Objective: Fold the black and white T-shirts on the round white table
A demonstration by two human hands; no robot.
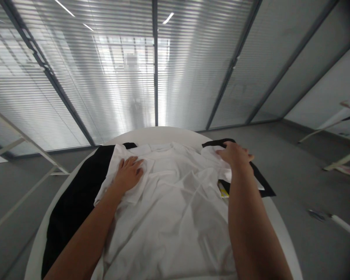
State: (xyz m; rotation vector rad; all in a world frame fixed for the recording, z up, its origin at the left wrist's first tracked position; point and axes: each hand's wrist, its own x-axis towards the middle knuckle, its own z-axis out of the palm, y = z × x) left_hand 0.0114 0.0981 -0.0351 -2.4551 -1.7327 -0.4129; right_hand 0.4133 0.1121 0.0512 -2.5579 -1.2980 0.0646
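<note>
A white shirt lies spread over a black cloth on a round white table. My left hand rests flat on the shirt's left shoulder part, fingers stretched out and pointing away from me. On the far right, my right hand lies palm down over the shirt's right sleeve, fingers extended over the fabric edge. The shirt is wrinkled through its middle, with the collar at the far side.
A small yellow item peeks out under the shirt's right edge. Glass walls with blinds stand behind the table. White frame stands are at the left and right. Grey floor surrounds the table.
</note>
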